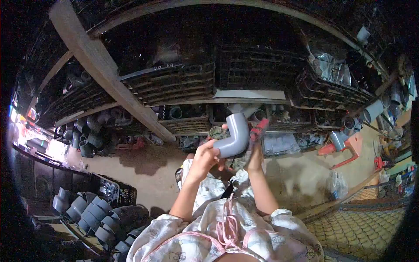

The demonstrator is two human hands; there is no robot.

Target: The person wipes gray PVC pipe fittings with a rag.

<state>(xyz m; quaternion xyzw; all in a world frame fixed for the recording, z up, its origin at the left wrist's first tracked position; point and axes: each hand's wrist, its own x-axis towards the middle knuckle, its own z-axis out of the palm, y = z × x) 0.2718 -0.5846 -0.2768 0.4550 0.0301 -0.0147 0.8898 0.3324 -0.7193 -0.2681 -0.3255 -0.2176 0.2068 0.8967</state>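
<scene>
A grey curved pipe elbow (236, 136) is held up in front of my body. My left hand (206, 158) has its fingers wrapped round the lower left end of the elbow. To the right of the pipe, my right hand (255, 153) holds a dark and red cloth-like item (258, 131) close against the elbow's outer bend. That item is blurred, and it hides most of the right fingers.
Black crates (174, 85) stand on shelves ahead, behind a slanted wooden post (104, 70). Many grey pipe fittings (94, 214) lie at lower left. A red frame-like object (349, 150) and wire mesh (362, 227) are on the right.
</scene>
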